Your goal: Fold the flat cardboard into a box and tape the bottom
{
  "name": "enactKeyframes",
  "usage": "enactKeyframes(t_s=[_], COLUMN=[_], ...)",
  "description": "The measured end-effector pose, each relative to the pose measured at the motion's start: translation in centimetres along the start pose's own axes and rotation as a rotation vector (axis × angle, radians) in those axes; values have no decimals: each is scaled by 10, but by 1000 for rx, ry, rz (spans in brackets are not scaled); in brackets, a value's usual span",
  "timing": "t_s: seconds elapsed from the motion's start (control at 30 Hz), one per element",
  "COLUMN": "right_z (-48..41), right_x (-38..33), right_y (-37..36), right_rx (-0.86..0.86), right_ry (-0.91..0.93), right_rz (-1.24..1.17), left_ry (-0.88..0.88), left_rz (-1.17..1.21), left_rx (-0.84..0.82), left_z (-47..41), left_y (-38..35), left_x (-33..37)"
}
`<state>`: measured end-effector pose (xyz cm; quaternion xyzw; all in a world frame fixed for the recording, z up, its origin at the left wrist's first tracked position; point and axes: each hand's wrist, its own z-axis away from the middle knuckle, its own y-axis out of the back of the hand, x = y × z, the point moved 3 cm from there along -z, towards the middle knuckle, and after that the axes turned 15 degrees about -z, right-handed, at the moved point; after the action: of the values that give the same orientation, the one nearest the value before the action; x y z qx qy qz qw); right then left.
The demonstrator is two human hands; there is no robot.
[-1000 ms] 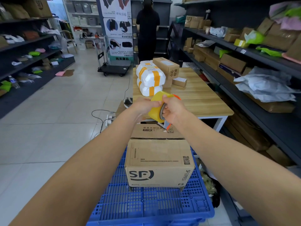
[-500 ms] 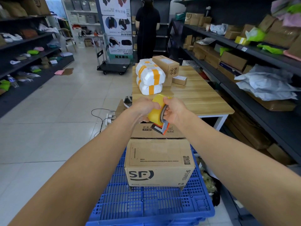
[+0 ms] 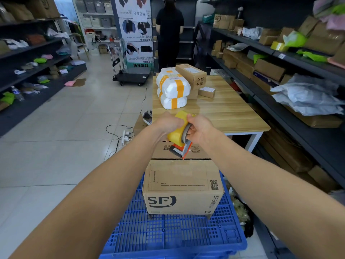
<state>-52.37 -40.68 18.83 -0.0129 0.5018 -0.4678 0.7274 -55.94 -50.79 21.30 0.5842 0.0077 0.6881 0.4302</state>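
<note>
A folded brown cardboard box [image 3: 182, 187] printed with SF stands on a blue plastic pallet [image 3: 173, 234]. Above and beyond it both my hands hold a tape dispenser [image 3: 178, 136] with a yellow roll and an orange-grey cutter end pointing down. My left hand [image 3: 167, 124] grips the roll from the left. My right hand [image 3: 200, 128] grips the dispenser from the right, fingers curled round it. The cutter end hangs over the far top edge of the box, close to another brown carton [image 3: 186, 152] behind it.
A wooden table [image 3: 224, 113] ahead carries white wrapped parcels [image 3: 172, 90] and small cartons [image 3: 192, 74]. Dark shelves with boxes and bags line both sides. A person in black [image 3: 169, 32] stands at the back near a trolley [image 3: 130, 77]. Cables and a power strip [image 3: 124, 136] lie on the tiled floor.
Both hands have lowered the tape dispenser toward the box and tilted it, so the orange cutter end now points down near the far top edge.
</note>
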Motion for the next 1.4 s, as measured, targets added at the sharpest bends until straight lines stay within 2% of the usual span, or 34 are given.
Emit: enactKeyframes(t_s=[0.13,0.33,0.73,0.93,1.4], right_z=[-1,0,7,9,18], right_x=[-8,-5,-3,-3,-2], right_y=[0,2,3,3,1], right_rx=[-23,-45,-30,-24,29], right_ry=[19,-12,-45,-22,-22], right_rz=[18,47,59,68,126], left_ry=[19,2,-25,-6,-3], left_rz=[93,88,56,77,128], left_rx=[-46,-112,-95,-22,-112], left_z=[4,4,8,9,18], left_y=[2,0,-4,-2,-1], left_x=[-1,-1,-4,-11,-12])
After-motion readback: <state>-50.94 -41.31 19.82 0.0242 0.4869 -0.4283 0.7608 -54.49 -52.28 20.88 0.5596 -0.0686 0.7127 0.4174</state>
